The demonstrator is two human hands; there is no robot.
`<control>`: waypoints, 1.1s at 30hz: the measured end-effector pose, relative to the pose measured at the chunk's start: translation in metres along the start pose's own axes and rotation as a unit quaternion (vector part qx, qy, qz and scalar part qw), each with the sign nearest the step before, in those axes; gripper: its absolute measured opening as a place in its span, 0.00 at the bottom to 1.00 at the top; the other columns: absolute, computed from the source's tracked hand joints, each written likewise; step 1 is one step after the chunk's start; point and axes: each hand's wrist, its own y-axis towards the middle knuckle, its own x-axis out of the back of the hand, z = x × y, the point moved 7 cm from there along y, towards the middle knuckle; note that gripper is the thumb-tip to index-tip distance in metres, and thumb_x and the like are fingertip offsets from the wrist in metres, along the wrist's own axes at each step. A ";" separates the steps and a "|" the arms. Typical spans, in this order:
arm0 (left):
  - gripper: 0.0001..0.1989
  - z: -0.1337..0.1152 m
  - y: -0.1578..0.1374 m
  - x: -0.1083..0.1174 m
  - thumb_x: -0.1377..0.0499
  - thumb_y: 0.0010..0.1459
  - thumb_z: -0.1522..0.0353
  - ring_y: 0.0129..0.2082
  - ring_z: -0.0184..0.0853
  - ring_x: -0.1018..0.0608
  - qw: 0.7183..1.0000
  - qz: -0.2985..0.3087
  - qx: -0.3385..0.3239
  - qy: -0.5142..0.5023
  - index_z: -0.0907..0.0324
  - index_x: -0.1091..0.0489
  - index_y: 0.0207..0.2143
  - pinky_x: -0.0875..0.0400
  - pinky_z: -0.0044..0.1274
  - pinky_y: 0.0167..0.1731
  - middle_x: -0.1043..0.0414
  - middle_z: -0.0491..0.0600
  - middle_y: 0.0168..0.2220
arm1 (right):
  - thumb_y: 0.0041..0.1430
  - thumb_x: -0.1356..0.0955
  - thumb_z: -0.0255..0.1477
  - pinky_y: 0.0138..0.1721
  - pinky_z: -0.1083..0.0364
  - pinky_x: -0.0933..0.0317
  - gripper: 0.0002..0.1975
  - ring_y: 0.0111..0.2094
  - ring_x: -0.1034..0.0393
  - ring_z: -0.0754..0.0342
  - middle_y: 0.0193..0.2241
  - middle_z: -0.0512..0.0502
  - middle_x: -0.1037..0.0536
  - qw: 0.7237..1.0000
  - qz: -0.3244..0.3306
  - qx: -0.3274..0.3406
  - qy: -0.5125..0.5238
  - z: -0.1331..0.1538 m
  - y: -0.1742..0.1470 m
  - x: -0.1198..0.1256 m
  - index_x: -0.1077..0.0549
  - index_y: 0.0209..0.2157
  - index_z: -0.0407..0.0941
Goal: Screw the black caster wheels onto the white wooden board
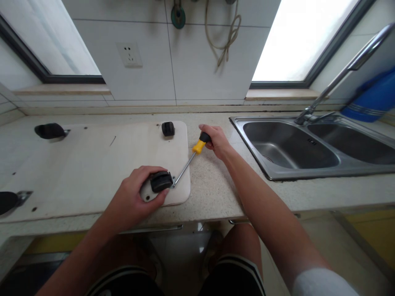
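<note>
A white board [129, 152] lies flat on the counter with black caster wheels on its upper face. My left hand [135, 197] grips the near right caster [161, 181], thumb and fingers on either side of it. In my right hand [216, 142] is a screwdriver [200, 144] with a yellow and black handle, held at a slant. Its metal shaft runs down to the left, and the tip meets the small metal plate at the caster's base. Whether the tip sits in a screw is too small to tell. Another caster [168, 129] stands at the board's far right corner.
Two more casters, one far left [50, 130] and one near left [9, 202], sit on the board. To the right is a steel double sink [290, 144] with a tall faucet [342, 74]. A blue object [370, 98] stands behind it. A wall socket [129, 54] and a hanging cord [228, 43] are above.
</note>
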 end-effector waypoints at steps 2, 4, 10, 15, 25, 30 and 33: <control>0.18 -0.003 0.002 0.001 0.32 0.65 0.61 0.47 0.46 0.13 1.000 -0.004 -0.003 0.001 0.52 0.23 0.55 0.18 0.39 0.49 0.15 0.52 0.50 | 0.63 0.22 0.37 0.16 0.60 0.61 0.27 0.14 0.51 0.65 0.13 0.60 0.42 1.000 -0.011 -0.005 0.005 0.000 0.001 0.005 0.37 0.18 0.47; 0.18 -0.006 0.003 0.002 0.32 0.64 0.62 0.47 0.46 0.14 1.000 -0.005 -0.004 0.000 0.52 0.23 0.55 0.18 0.38 0.50 0.15 0.52 0.50 | 0.65 0.22 0.37 0.16 0.60 0.60 0.27 0.14 0.51 0.65 0.14 0.61 0.41 1.000 -0.024 -0.013 0.012 -0.002 0.001 0.011 0.36 0.19 0.46; 0.21 -0.011 0.003 0.002 0.31 0.65 0.63 0.52 0.47 0.15 0.999 -0.013 -0.028 -0.020 0.53 0.25 0.59 0.20 0.41 0.55 0.16 0.54 0.54 | 0.77 0.26 0.36 0.18 0.64 0.47 0.15 0.19 0.44 0.66 0.24 0.60 0.32 0.994 -0.076 -0.052 0.057 -0.013 0.004 0.029 0.26 0.36 0.42; 0.20 -0.023 -0.006 0.021 0.34 0.68 0.64 0.55 0.46 0.16 0.990 -0.093 -0.097 -0.046 0.54 0.27 0.61 0.19 0.40 0.56 0.18 0.57 0.56 | 0.79 0.29 0.43 0.18 0.64 0.48 0.19 0.18 0.46 0.66 0.25 0.60 0.32 0.976 -0.122 -0.077 0.165 -0.014 0.001 0.042 0.25 0.39 0.42; 0.23 0.102 -0.023 0.238 0.42 0.75 0.53 0.48 0.39 0.15 0.918 -0.362 0.147 0.074 0.61 0.26 0.59 0.17 0.31 0.49 0.17 0.51 0.50 | 0.73 0.30 0.58 0.18 0.67 0.41 0.29 0.15 0.39 0.66 0.18 0.60 0.32 0.923 -0.185 -0.030 0.336 -0.006 -0.006 0.057 0.29 0.34 0.46; 0.22 0.191 -0.076 0.282 0.39 0.67 0.46 0.31 0.39 0.21 0.882 -0.358 0.265 0.155 0.55 0.24 0.39 0.23 0.32 0.34 0.23 0.43 0.31 | 0.69 0.23 0.51 0.18 0.67 0.39 0.22 0.19 0.29 0.64 0.25 0.56 0.24 0.918 -0.184 -0.021 0.352 -0.011 -0.007 0.054 0.25 0.39 0.46; 0.24 0.226 -0.091 0.269 0.37 0.61 0.43 0.29 0.41 0.22 0.891 -0.314 0.271 0.187 0.54 0.25 0.32 0.24 0.34 0.34 0.25 0.47 0.27 | 0.67 0.22 0.48 0.19 0.66 0.35 0.21 0.19 0.29 0.63 0.24 0.54 0.24 0.930 -0.151 -0.032 0.334 -0.012 -0.009 0.044 0.22 0.39 0.44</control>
